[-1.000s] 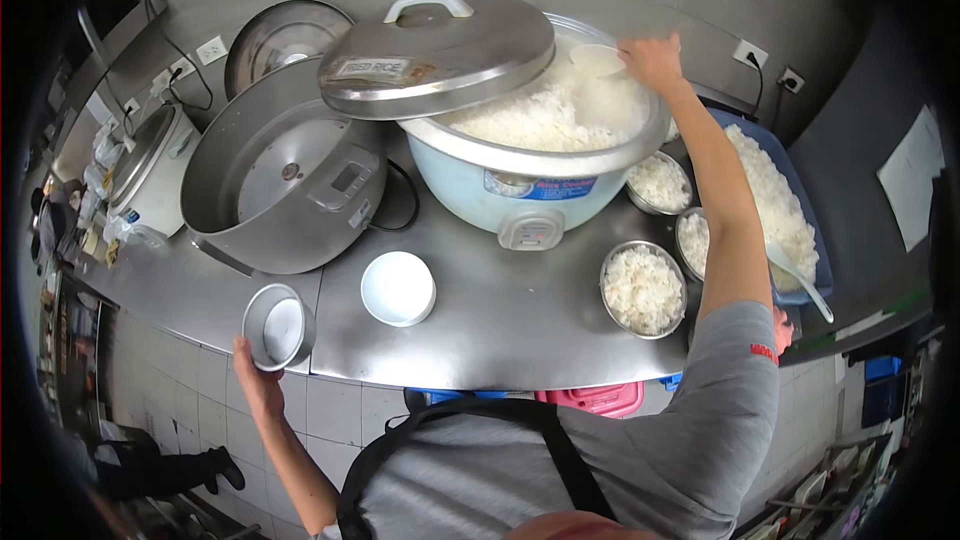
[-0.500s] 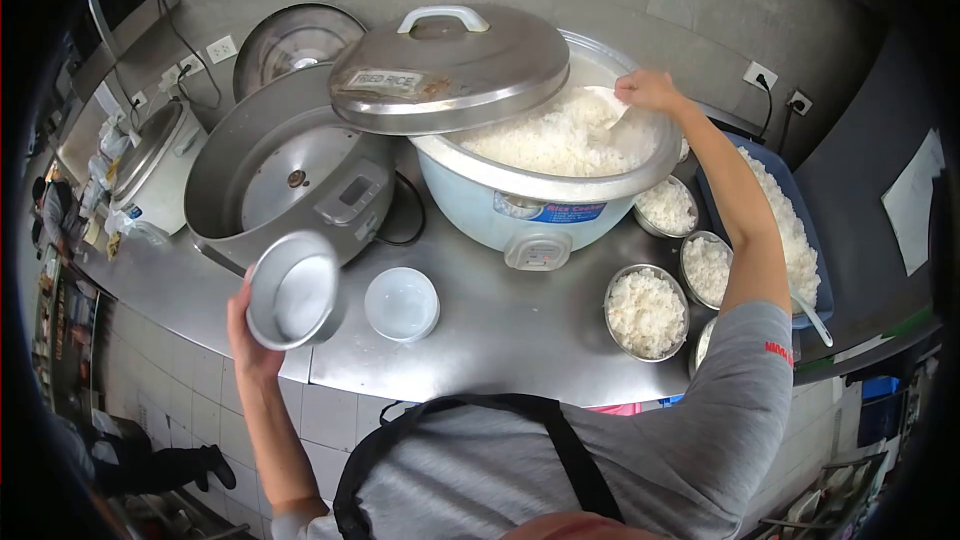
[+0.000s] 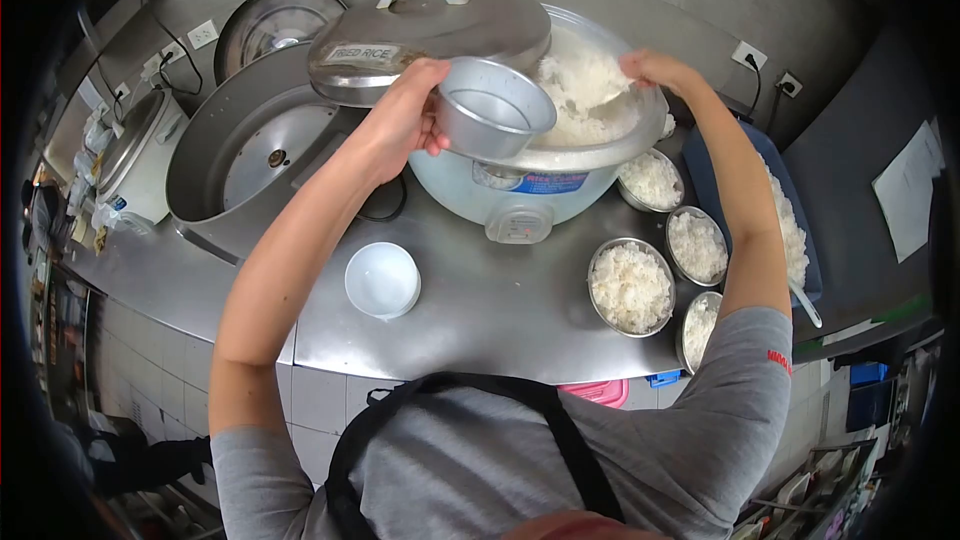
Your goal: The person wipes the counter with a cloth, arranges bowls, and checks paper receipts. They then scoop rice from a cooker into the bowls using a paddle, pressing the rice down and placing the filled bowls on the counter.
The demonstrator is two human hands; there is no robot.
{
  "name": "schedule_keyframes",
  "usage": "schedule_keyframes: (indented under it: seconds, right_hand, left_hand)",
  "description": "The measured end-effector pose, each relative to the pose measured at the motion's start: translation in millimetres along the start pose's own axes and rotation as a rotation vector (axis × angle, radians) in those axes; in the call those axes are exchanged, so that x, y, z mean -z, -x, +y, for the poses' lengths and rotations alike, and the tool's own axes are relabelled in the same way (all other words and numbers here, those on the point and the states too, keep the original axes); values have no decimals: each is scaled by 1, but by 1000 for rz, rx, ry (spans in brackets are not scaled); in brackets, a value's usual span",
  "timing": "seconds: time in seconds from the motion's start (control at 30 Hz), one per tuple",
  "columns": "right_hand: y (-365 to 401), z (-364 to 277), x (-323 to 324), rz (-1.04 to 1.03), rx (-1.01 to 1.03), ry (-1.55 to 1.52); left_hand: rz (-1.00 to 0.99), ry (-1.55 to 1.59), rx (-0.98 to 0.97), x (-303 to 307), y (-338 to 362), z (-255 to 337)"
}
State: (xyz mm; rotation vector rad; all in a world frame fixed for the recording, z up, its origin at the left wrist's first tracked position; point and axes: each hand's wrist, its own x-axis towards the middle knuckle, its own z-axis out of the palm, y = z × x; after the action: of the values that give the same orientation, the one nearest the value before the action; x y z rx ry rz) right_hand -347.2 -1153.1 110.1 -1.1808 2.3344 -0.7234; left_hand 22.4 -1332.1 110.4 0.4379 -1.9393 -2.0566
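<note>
The metal tin [image 3: 495,112] is round and dull silver, with a smooth wall and a shiny inside. Its open mouth faces up, tilted toward the camera; being round, it shows no long axis across the mouth. It is held at the front rim of the rice cooker [image 3: 500,183] – whether they touch, I cannot tell – with the left hand [image 3: 410,120] clamped on its left side, thumb at the rim. The right hand [image 3: 655,70] is closed on a scoop [image 3: 617,93], mostly hidden, which points leftward under heaped rice [image 3: 580,78]. The lid [image 3: 425,30] closes in the cooker's left side; the opening lies to its right. Steel counter [image 3: 480,305] spreads between the white bowl [image 3: 383,280] and the filled bowls [image 3: 632,287].
</note>
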Motion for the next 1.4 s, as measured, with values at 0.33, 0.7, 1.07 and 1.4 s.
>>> schedule_keyframes:
  seconds: [0.33, 0.7, 1.07, 1.4]
  right_hand:
    - [103, -110, -35, 514, 451, 579]
    - [127, -101, -31, 823, 60, 1020]
    - [-3, -18, -21, 628, 59, 1169]
    - [-44, -1, -19, 227, 125, 917]
  left_hand:
    - [89, -21, 13, -46, -34, 12]
    - [110, 31, -55, -13, 1, 20]
    - [160, 66, 45, 11, 20, 7]
    - [184, 52, -88, -2, 39, 7]
